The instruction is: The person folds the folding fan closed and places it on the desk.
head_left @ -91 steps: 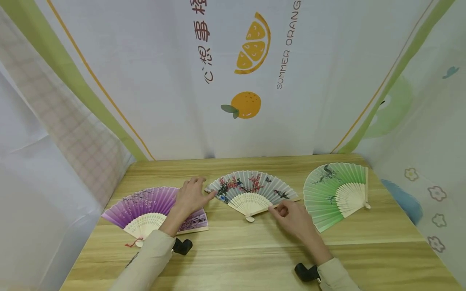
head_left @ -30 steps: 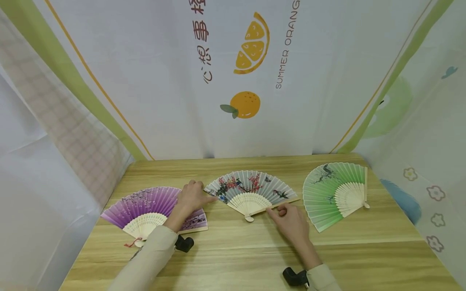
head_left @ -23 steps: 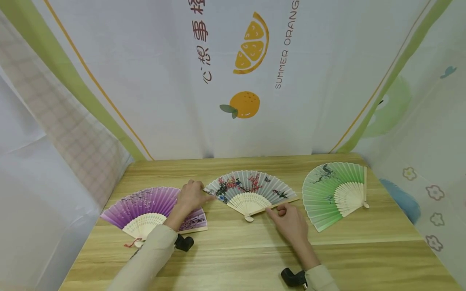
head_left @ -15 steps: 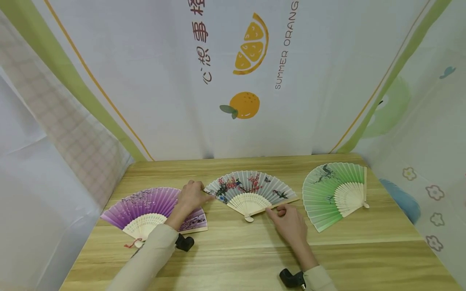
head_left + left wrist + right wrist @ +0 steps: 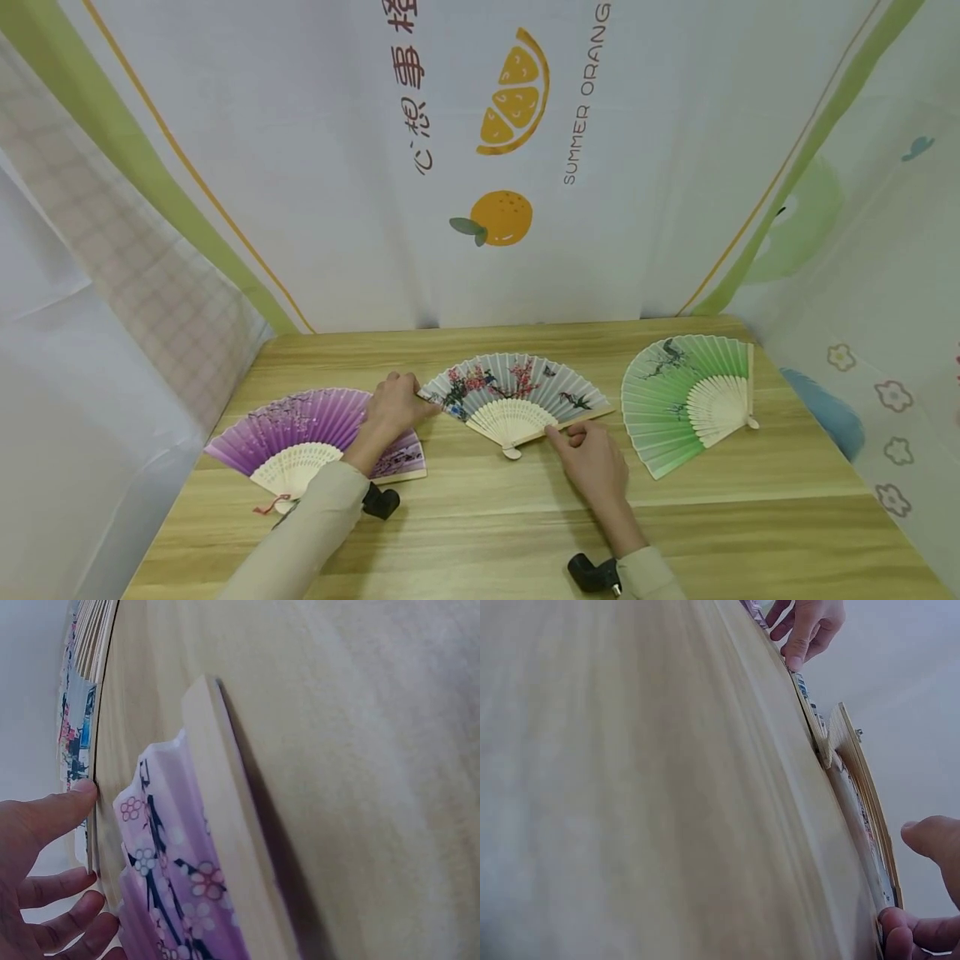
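Observation:
In the head view, a spread white folding fan (image 5: 512, 392) with red blossoms and a bird lies in the middle of the table. My left hand (image 5: 396, 402) touches its left end rib, thumb tip on the edge and fingers loosely bent in the left wrist view. At the lower right rib is my right hand (image 5: 596, 462); in the right wrist view its bent fingertips (image 5: 892, 919) touch the fan's edge, while the thumb stands apart. Under my left forearm is a spread purple folding fan (image 5: 307, 421), partly hidden. To the right lies a spread green folding fan (image 5: 682, 400).
All three fans rest on a wood-grain table (image 5: 487, 533). A red tassel (image 5: 270, 506) hangs from the purple fan's pivot. Behind the table hangs a white curtain (image 5: 337, 208) printed with oranges. Black wrist cameras (image 5: 381, 502) sit low beside both forearms.
My right wrist and forearm have shifted left, with the fingertips staying near the white fan's lower rib. My left hand has barely moved. All three fans keep their places, and the view drifts slightly.

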Demonstrator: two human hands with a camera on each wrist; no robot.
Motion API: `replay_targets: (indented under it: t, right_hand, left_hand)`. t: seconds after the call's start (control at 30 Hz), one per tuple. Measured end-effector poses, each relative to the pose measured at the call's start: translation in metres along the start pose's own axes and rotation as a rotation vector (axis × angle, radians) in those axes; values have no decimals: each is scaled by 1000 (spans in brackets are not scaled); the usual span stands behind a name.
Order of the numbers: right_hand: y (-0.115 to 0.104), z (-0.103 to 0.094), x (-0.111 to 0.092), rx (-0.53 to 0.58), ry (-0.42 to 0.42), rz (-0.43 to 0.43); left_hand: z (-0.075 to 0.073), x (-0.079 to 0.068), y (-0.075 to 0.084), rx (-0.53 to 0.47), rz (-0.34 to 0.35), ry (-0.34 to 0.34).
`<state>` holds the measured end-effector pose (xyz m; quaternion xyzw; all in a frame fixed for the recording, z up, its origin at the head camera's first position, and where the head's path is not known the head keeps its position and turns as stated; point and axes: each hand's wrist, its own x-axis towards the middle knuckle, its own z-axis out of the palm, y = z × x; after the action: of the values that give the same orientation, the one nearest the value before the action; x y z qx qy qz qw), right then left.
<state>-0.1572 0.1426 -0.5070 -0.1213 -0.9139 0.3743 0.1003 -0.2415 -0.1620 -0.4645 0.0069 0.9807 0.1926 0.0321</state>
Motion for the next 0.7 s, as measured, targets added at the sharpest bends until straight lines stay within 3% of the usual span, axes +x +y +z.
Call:
replay_targets:
  t: [0.7]
  right_hand:
    - [-6, 3, 4, -3, 11, 47]
  left_hand:
    - [2, 1, 3, -18, -27, 26]
